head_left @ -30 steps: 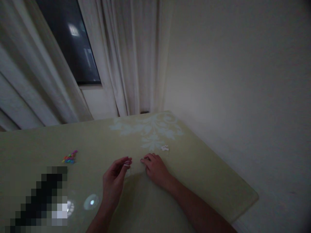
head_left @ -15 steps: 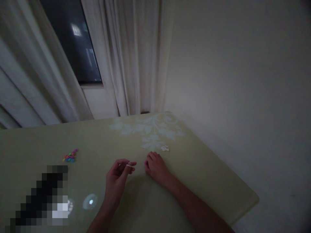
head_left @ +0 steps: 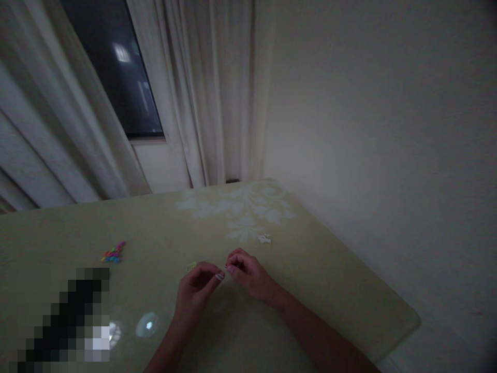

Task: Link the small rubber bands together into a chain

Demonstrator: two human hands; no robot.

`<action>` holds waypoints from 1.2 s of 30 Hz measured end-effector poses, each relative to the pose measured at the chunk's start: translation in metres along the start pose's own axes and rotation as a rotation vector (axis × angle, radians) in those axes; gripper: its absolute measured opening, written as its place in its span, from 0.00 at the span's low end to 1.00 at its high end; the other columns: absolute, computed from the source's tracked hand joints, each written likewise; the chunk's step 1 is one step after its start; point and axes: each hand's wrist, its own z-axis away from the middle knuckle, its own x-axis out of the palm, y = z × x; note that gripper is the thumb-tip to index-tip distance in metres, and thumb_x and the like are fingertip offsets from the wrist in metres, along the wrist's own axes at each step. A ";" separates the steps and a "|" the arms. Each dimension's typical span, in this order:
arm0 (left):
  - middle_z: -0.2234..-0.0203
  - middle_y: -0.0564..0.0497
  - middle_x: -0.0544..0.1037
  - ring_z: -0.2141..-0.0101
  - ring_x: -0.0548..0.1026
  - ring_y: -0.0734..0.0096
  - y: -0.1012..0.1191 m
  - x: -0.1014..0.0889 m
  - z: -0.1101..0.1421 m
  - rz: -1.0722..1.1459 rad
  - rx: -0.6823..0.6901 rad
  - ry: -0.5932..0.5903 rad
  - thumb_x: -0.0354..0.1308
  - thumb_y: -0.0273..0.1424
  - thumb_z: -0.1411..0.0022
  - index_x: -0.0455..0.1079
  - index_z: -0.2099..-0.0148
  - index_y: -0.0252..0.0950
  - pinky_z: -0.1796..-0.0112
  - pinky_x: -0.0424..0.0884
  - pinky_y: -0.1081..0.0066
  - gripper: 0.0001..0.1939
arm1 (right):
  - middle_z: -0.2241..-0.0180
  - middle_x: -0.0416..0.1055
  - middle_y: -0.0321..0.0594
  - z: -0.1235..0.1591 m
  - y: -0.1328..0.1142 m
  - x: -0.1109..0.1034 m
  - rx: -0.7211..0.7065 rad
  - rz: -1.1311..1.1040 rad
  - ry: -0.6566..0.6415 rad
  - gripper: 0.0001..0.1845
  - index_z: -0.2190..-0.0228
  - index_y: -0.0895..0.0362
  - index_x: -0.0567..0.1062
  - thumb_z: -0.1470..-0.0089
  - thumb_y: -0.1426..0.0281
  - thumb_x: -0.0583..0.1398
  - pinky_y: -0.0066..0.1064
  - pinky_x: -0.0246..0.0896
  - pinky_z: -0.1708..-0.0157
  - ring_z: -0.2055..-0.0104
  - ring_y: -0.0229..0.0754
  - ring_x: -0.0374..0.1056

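My left hand (head_left: 196,290) is closed in a pinch, thumb against fingertips, on a thin white strip-like piece (head_left: 219,276); its exact kind does not show. Just to the right, my right hand (head_left: 250,274) is also pinched, its fingertips close to those of the left. A tiny pale speck shows at the right fingertips, too small to name. Behind the left knuckles lies a small yellowish piece (head_left: 191,267), partly hidden. Beyond the right hand, several small white pieces (head_left: 264,239) rest on the table.
On the left of the table (head_left: 330,290) lies a heap of small multicoloured pieces (head_left: 113,254). A blurred-out dark object (head_left: 62,321) occupies the lower left. Curtains (head_left: 217,93) hang behind the far edge, and a wall (head_left: 368,129) borders the right side.
My left hand has moved right and slightly nearer with the white piece. My right hand has turned, and its fingers have come into a pinch near the left fingertips. The yellowish piece has come into view.
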 end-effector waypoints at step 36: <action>0.68 0.46 0.86 0.66 0.85 0.61 0.004 0.001 0.004 0.001 -0.021 0.029 0.72 0.40 0.44 0.81 0.64 0.37 0.64 0.82 0.68 0.12 | 0.62 0.70 0.40 0.001 0.006 0.000 -0.042 0.491 0.194 0.03 0.65 0.56 0.77 0.38 0.71 0.62 0.33 0.60 0.58 0.61 0.42 0.65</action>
